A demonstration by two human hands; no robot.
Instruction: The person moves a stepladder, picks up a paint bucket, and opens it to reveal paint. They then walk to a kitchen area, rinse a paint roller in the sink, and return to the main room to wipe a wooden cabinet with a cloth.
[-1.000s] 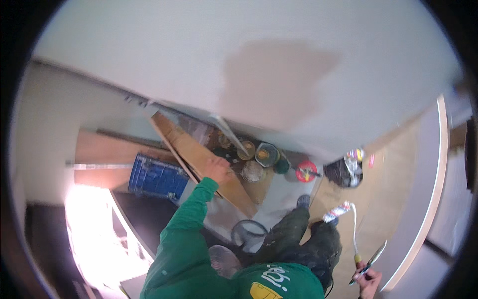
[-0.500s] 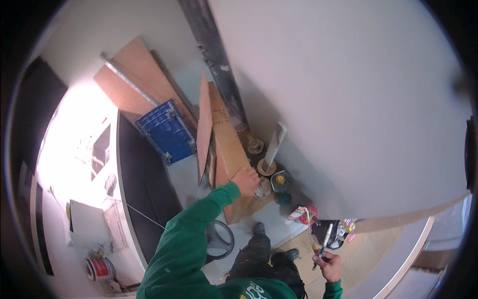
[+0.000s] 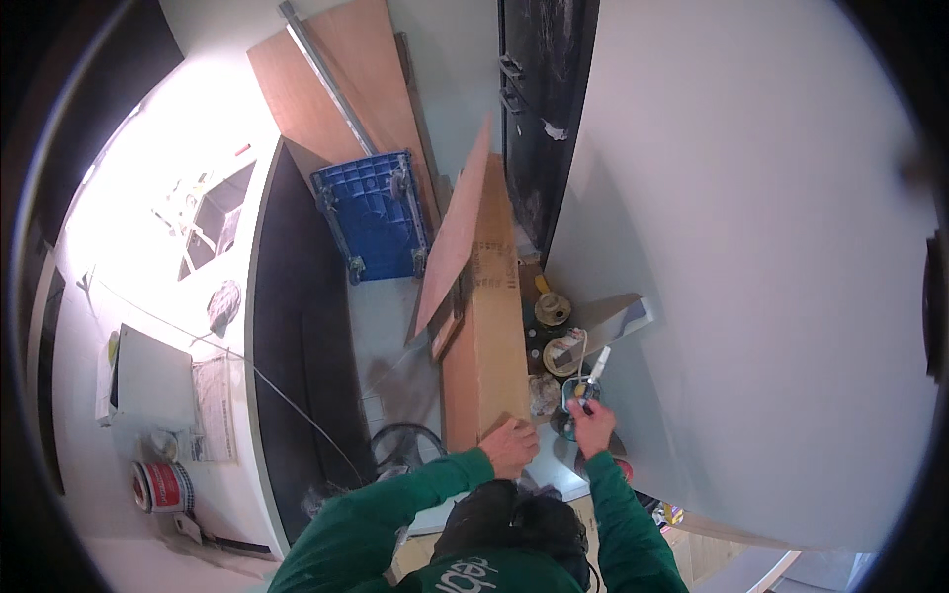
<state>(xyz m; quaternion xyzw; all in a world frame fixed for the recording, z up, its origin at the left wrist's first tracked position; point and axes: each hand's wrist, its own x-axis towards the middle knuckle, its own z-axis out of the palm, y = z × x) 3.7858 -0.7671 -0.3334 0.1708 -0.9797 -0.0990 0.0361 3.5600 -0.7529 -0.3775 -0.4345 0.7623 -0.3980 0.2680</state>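
Beside the pale wall, our right hand clasps a paint roller and white-tipped tool; our left hand touches the cardboard box, grip unclear.

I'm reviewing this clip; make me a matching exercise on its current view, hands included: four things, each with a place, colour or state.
Column one
1. left hand
2. right hand
3. platform dolly
4. cardboard box

Column two
A. blue, underside visible
B. gripping a paint roller
C. brown, long and narrow
D. on the box's near end

Pairs: 1-D; 2-B; 3-A; 4-C
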